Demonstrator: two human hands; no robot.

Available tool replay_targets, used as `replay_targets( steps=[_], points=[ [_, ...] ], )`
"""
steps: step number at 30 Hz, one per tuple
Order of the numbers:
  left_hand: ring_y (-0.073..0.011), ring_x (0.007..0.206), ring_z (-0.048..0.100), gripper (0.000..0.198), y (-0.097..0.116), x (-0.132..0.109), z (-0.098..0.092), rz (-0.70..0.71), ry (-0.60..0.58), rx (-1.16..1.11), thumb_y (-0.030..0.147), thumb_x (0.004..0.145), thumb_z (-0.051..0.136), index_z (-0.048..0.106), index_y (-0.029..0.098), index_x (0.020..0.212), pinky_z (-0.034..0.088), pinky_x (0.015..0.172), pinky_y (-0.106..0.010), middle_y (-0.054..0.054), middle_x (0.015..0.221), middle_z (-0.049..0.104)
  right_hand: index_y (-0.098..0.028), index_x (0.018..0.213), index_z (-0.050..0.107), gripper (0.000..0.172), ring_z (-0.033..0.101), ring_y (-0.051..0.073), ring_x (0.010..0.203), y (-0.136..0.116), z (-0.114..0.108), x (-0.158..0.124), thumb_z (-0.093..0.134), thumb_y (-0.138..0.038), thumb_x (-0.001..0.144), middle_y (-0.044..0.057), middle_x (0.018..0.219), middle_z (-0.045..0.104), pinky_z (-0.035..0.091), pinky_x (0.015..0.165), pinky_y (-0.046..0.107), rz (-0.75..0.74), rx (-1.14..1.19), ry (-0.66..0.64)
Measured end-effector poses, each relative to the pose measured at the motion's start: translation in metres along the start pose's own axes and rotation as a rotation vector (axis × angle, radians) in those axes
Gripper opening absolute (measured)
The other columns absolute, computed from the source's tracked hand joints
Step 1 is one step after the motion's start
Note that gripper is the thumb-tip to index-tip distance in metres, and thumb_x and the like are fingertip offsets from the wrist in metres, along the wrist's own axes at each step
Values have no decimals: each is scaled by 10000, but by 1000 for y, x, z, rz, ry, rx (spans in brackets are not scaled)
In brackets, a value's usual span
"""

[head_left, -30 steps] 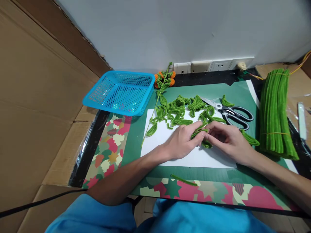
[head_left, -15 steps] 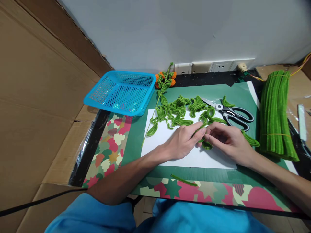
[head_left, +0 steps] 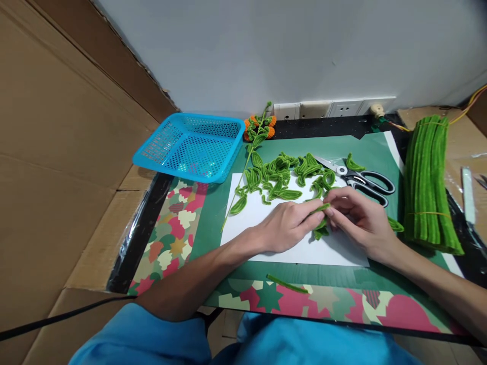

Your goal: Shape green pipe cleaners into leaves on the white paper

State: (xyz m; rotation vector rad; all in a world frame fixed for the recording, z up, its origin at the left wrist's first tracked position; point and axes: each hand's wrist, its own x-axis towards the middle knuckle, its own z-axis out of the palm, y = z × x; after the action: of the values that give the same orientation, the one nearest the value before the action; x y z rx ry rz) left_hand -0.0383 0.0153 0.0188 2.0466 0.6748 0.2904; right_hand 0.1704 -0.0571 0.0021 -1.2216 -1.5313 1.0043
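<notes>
My left hand (head_left: 291,223) is closed on a green pipe cleaner (head_left: 322,208), pinched between thumb and fingers. My right hand (head_left: 355,218) meets it, thumb and fingertips closed on the same piece's right end. Part of the piece is hidden behind the fingers, and a green bit (head_left: 320,233) shows just below them. Both hands are over a white sheet of paper (head_left: 266,248). Curled green pipe-cleaner leaves (head_left: 277,170) lie in a cluster behind my hands. A long green stem with leaves (head_left: 245,167) lies to their left, near orange flowers (head_left: 270,133).
Black-handled scissors (head_left: 365,181) lie beyond my right hand. A thick bundle of green pipe cleaners (head_left: 428,187) stands at the right. The blue basket (head_left: 224,175) is at the back left. A loose green strip (head_left: 287,284) lies near the front edge. Sockets (head_left: 319,109) line the wall.
The piece between my fingers has turned, with its end now showing above the fingertips. My right hand has tilted slightly. The whole view has shifted a little.
</notes>
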Motion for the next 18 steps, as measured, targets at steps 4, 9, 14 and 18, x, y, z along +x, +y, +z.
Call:
replay_targets(
  steps=[4,9,14,18],
  points=[
    [-145,683,496,312,0,-1,-1,8,-35,61,449,1100,441,587,210,963,354,649,-293,23,779,595,-251,1025,665,138,670,172,607,-1,-1,-2,659,-387,1048,15,814,709,571,565,315,-67,-72,51],
    [-162,703,546,239,-3,-1,2,7,-47,152,375,1069,468,635,210,1026,351,653,-288,4,821,649,-261,1105,682,116,712,193,680,-2,-1,-2,692,-343,1023,44,911,756,592,585,315,-122,-146,42],
    [-149,671,526,307,-3,-1,2,-7,-53,128,436,1095,445,634,208,1013,359,654,-276,11,787,639,-259,999,696,60,683,179,632,0,0,-2,669,-299,1034,34,857,753,569,578,316,-145,-206,55],
    [-139,664,557,363,-1,-1,0,-41,-26,26,497,1102,455,595,204,940,372,638,-270,23,743,624,-245,1007,706,57,680,164,617,0,0,-2,684,-293,1030,26,849,753,556,569,296,-107,-183,96]
  ],
)
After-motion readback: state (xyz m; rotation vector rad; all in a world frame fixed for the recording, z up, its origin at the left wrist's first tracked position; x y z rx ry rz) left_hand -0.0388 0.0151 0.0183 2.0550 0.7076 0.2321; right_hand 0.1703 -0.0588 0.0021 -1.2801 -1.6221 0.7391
